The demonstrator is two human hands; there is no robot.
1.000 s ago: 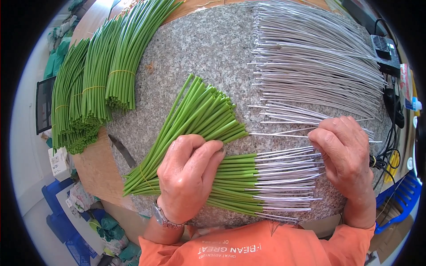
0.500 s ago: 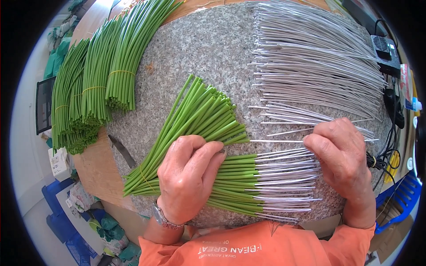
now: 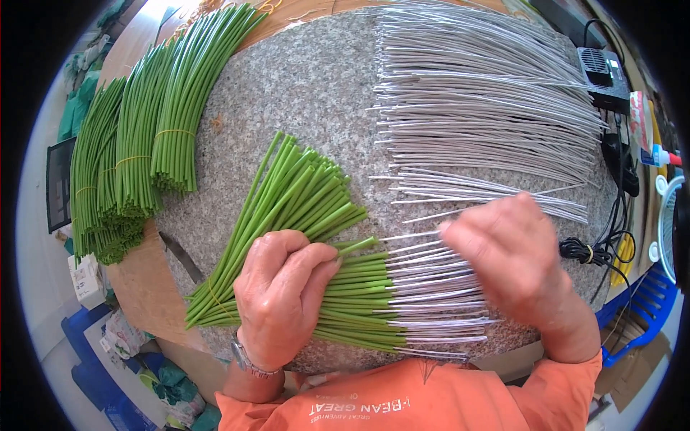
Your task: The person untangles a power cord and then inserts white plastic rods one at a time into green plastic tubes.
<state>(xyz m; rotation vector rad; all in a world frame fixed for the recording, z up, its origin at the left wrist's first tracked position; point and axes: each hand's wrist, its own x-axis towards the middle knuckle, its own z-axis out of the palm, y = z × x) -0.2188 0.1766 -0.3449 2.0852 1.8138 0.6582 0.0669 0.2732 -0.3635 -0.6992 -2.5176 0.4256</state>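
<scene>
Orange shirt (image 3: pixel 410 395): nearest item; a metal watch (image 3: pixel 246 357) shows on the wrist beside it.
Wired tubes (image 3: pixel 359 294): green, fanned out toward the right, pale wire ends (image 3: pixel 435 287) projecting from their mouths.
Left hand (image 3: pixel 280 298): laid across the fan, fingers clamped on one green tube (image 3: pixel 359 246), whose end juts rightward.
Right hand (image 3: pixel 507 251): blurred; fingers seemingly pinched together on one pale wire (image 3: pixel 410 235).
Wire tip: at the mouth of that tube; whether inside, I cannot tell from here.
Risk, wire: could miss the mouth or bend, if pushed off line or gripped too far back.
Risk, tube: could slip backward, should the left pinch slacken.
Risk, fan: finished and unfinished tubes could mix, if the left hand shifts, for both groups lie against it.
Unwired tubes (image 3: pixel 302 187): just beyond the left hand, angled away.
Small wire group (image 3: pixel 496 194): beyond the right hand, on the speckled table (image 3: pixel 287 93).
Large wire spread (image 3: pixel 489 108): farther off, right.
Banded green bundles (image 3: pixel 172 115): far left, side by side.
</scene>
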